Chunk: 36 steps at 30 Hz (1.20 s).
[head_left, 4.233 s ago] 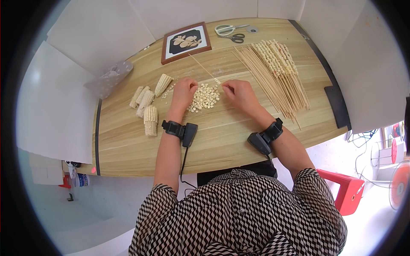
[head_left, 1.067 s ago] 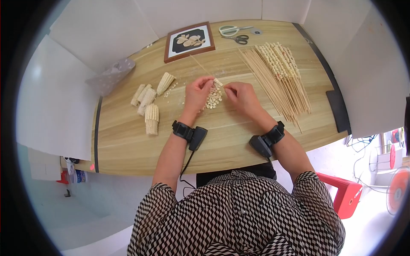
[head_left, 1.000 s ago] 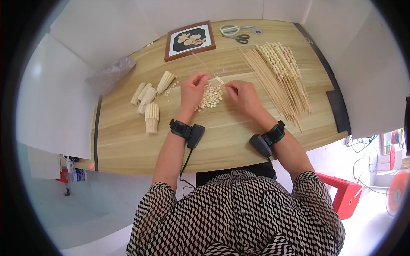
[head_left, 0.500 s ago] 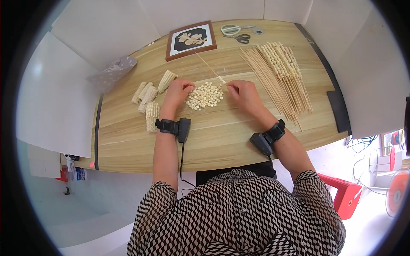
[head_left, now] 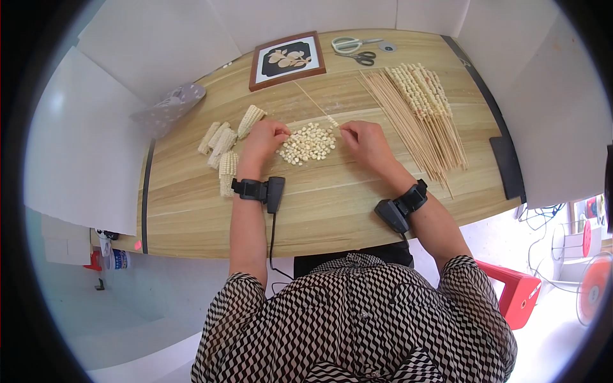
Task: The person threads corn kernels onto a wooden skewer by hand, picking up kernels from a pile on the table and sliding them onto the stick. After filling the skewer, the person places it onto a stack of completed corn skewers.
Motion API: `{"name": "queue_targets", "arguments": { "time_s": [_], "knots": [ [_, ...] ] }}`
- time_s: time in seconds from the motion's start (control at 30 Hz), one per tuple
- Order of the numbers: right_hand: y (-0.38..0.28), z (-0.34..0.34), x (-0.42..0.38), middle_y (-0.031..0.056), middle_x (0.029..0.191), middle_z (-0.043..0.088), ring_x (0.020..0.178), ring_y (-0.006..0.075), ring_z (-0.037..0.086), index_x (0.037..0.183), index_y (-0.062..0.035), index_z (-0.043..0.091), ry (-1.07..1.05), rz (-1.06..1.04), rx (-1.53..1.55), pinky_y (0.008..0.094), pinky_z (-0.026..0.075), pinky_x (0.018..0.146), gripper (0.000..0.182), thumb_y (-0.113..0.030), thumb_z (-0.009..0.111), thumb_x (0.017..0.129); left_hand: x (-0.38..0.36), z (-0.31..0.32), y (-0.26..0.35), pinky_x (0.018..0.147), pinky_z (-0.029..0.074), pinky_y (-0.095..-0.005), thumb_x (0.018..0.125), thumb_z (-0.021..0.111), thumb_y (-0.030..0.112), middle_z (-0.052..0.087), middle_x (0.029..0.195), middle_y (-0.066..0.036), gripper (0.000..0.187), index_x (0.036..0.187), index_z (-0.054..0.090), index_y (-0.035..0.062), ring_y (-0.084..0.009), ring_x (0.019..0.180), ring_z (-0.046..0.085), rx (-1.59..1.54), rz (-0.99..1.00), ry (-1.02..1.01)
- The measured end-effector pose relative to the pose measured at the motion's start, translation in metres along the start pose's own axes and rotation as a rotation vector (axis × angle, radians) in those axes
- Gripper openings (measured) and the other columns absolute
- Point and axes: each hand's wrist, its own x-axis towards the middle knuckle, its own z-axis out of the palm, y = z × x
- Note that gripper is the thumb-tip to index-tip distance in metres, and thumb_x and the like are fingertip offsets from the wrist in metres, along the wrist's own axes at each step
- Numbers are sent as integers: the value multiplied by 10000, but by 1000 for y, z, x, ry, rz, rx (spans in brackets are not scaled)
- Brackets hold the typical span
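A pile of pale corn kernels (head_left: 307,144) lies on the wooden table between my hands. My left hand (head_left: 269,136) touches the pile's left edge, fingertips pinched together; whatever they hold is too small to make out. At the pile's upper right, my right hand (head_left: 363,138) pinches the near end of a thin wooden stick (head_left: 310,98). A few kernels are threaded on that stick close to my fingers, and its bare end points away to the upper left. Several corn cobs (head_left: 221,142) lie to the left of my left hand.
Bare sticks (head_left: 408,127) and kernel-threaded skewers (head_left: 421,92) lie at the right. At the back are a framed picture (head_left: 287,61), white-handled scissors (head_left: 347,44) and black scissors (head_left: 364,59). A patterned cloth (head_left: 174,105) is at the left, a black strip (head_left: 506,167) at the right edge.
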Motion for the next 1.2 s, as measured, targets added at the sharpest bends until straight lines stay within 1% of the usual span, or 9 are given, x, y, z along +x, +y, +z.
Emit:
{"name": "queue_targets", "arguments": {
  "time_s": [0.13, 0.23, 0.4, 0.5, 0.6, 0.77, 0.87, 0.93, 1.2],
  "knots": [
    [-1, 0, 0, 218, 777, 618, 699, 369, 604, 854, 25, 644, -5, 5, -6, 393, 479, 626, 148, -80, 557, 797, 2, -1, 2, 608, 466, -307, 744, 658, 57, 616, 687, -113, 108, 830, 658, -7, -203, 630, 588, 113, 28, -6],
    [-3, -1, 0, 216, 782, 618, 704, 365, 605, 854, 22, 645, -4, 15, -2, 392, 480, 629, 146, -80, 557, 797, 4, 4, 7, 606, 466, -288, 769, 651, 57, 631, 711, -96, 124, 864, 643, -23, -163, 631, 583, -59, -154, 54],
    [-6, 2, -1, 197, 792, 630, 710, 348, 612, 859, 12, 651, -65, -38, 26, 381, 483, 634, 144, -95, 571, 804, 15, 16, -12, 600, 458, -207, 863, 589, 18, 641, 886, -75, 156, 1012, 601, -25, -111, 676, 556, -827, -222, 326],
    [-13, 3, -2, 186, 792, 636, 709, 339, 613, 857, 9, 654, -134, -73, 46, 375, 485, 636, 142, -102, 580, 807, 19, 18, -30, 590, 455, -203, 887, 562, 24, 636, 853, -81, 153, 1018, 591, -50, -116, 675, 557, -1167, -234, 359],
    [-18, 4, -4, 182, 790, 637, 707, 338, 612, 856, 10, 655, -190, -84, 62, 375, 486, 641, 143, -104, 582, 811, 19, 16, -38, 610, 459, -211, 893, 555, 21, 627, 916, -116, 168, 1037, 578, -64, -129, 721, 554, -1300, -242, 424],
    [-19, 4, -5, 184, 792, 636, 712, 342, 606, 861, 12, 656, -252, -89, 40, 380, 481, 652, 146, -102, 576, 816, 23, 16, -51, 605, 459, -216, 900, 526, -6, 607, 983, -161, 196, 1083, 552, -73, -160, 759, 559, -1422, -211, 462],
    [-19, 4, -5, 177, 809, 645, 700, 288, 623, 907, 10, 656, -278, -91, 15, 331, 480, 635, 151, -96, 588, 825, 23, 16, -51, 604, 457, -219, 903, 515, -12, 601, 983, -163, 196, 1086, 548, -76, -168, 765, 558, -1444, -201, 463],
    [-20, 3, -5, 188, 794, 634, 712, 349, 602, 867, 13, 655, -269, -74, 42, 383, 479, 654, 150, -100, 570, 819, 23, 16, -51, 601, 456, -220, 904, 511, -14, 599, 979, -163, 197, 1087, 546, -77, -170, 765, 556, -1439, -192, 453],
    [-20, 2, -5, 187, 782, 631, 698, 347, 599, 862, 16, 653, -267, -69, 42, 382, 475, 641, 147, -95, 571, 811, 22, 14, -49, 609, 435, -211, 912, 512, 10, 592, 905, -112, 182, 1068, 569, -65, -136, 736, 534, -1209, -134, 447]
  ]
}}
